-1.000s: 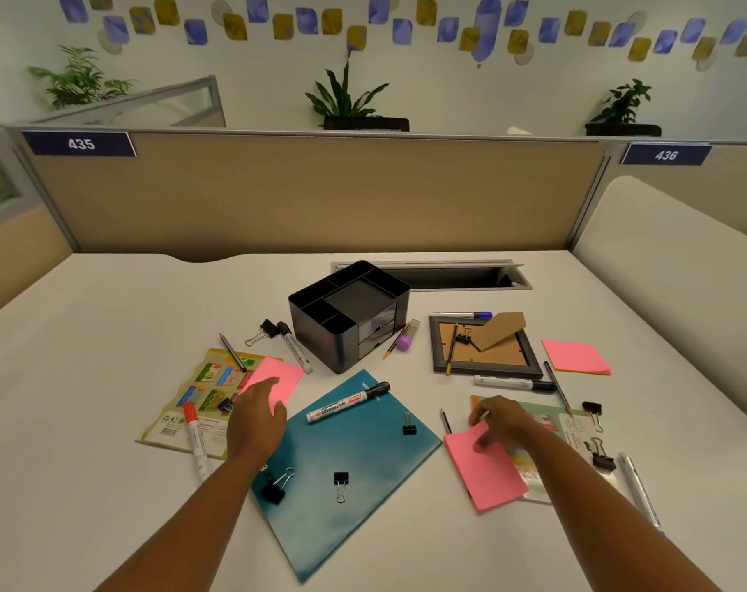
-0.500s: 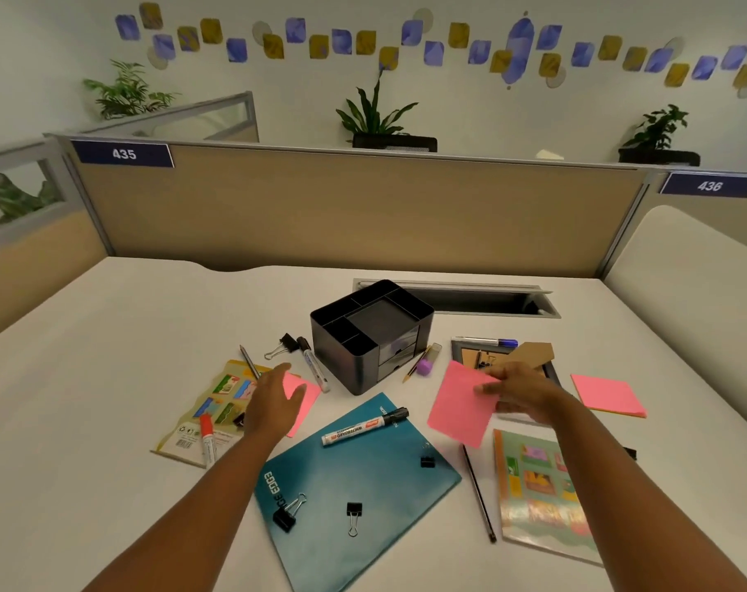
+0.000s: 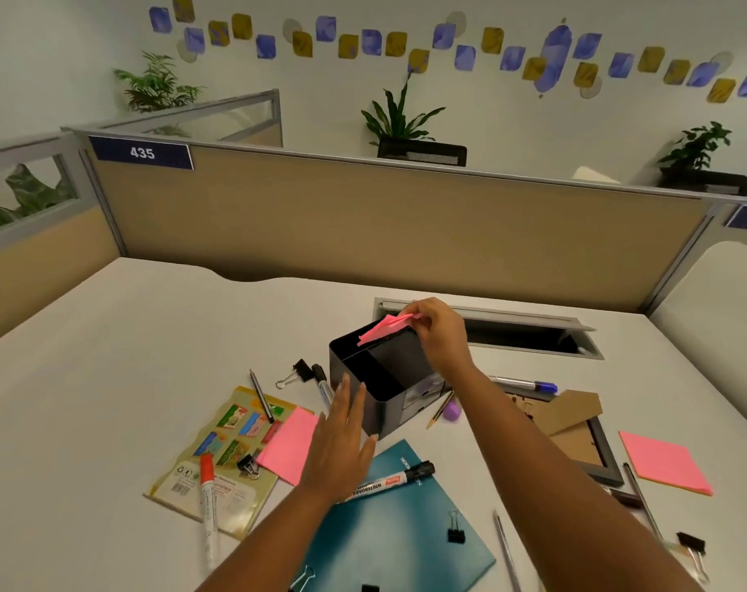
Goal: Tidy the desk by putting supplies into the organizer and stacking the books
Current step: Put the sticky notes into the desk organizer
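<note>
The right hand (image 3: pixel 438 335) has carried one pink sticky pad (image 3: pixel 384 327) from beside the picture frame (image 3: pixel 593 446) up over the black organizer (image 3: pixel 380 378), and it pinches the pad at the back rim. The left hand (image 3: pixel 342 442) has moved off another pink pad (image 3: pixel 287 445) and now has straight fingers against the organizer's front wall. A third pink pad (image 3: pixel 664 461) lies far right on the tabletop (image 3: pixel 107 378). Two books lie there, a teal book (image 3: pixel 399 531) and a yellow book (image 3: pixel 218 459).

A blue sign (image 3: pixel 142 153) on the partition reads "435"; the black-capped marker (image 3: pixel 388 481) on the teal folder reads "WHITEBOARD"
</note>
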`<state>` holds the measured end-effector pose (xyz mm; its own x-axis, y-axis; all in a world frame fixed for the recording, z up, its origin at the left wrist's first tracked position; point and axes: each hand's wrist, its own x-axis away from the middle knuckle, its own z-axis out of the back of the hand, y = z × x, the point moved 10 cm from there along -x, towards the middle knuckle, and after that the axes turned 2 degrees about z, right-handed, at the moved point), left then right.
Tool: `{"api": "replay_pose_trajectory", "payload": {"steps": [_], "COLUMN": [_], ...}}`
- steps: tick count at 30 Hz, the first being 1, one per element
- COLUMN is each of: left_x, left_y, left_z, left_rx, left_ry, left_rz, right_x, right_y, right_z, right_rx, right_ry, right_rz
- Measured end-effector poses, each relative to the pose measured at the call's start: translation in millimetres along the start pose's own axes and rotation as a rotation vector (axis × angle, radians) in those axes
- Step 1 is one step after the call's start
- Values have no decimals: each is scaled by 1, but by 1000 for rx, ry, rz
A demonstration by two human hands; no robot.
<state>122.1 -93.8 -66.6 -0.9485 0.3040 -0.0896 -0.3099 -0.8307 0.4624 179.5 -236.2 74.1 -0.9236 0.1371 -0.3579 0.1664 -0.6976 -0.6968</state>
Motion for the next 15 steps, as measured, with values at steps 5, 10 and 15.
{"api": "replay_pose_trajectory", "payload": {"steps": [5,10,15], "left_x": [2,7,9], "left_y": [-4,-18,-83], "left_z": [-4,6,23], "left_rx": [-1,-122,-258], "left_ry": [-6,142,205], "left_rz": [-3,-2,319], "right_x": [-27,-44,-51], "right_y": [-7,-4,-8], "right_z": [-49,-80,-86], "right_rx": [106,178,222], "right_ry": [-133,-252,-256], "right_rz": [86,182,223]}}
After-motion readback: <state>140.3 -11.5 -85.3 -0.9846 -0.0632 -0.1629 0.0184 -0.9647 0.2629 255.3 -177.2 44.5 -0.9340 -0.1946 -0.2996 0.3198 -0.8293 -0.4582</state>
